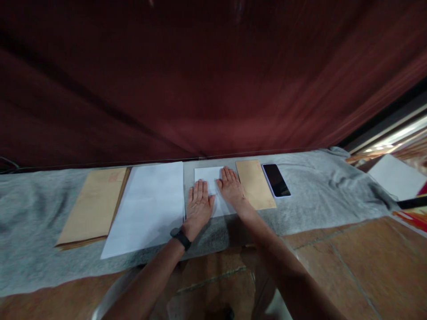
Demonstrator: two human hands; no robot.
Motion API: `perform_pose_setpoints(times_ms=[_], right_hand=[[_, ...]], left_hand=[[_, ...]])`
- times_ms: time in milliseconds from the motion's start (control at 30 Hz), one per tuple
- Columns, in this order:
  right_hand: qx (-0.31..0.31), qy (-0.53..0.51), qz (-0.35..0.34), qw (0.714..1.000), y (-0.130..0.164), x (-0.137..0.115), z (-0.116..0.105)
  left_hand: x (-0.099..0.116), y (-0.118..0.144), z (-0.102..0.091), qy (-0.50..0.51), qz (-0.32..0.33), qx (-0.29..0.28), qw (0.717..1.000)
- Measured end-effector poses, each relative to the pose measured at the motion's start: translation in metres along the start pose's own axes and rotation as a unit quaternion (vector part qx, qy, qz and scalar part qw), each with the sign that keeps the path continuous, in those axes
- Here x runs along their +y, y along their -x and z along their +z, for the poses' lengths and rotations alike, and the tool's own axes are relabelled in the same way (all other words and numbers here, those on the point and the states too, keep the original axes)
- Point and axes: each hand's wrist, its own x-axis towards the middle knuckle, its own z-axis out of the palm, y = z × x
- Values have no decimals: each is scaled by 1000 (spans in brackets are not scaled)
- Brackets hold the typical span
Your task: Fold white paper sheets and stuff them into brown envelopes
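Brown envelope point(255, 184) and phone point(275, 179) lie beside right hand point(231, 188).

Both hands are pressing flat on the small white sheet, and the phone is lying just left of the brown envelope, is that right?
Not quite. In the head view the phone lies just right of the brown envelope, not left. The rest holds: the left hand and right hand press flat on the small white sheet.

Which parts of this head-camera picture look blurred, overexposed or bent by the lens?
Head view: the red curtain is streaked with motion blur; bright glare washes out the far right edge; the lens bows the grey cloth; the white sheets look blown out; both hands stay fairly sharp.
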Motion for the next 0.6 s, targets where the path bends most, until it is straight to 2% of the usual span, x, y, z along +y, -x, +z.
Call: perform_pose_setpoints(times_ms=[200,300,400,600], right_hand=[[-11,2,-3,1000,0,0,-1],[-10,0,-1,1000,0,0,-1],[-13,-2,3,1000,0,0,-3],[-9,-10,-3,1000,3,-13,-13]], left_hand=[[2,26,-6,0,-1,-2,1000],[5,35,-9,12,46,-13,999],[9,40,-11,24,88,-26,996],[14,42,-12,27,84,-23,996]])
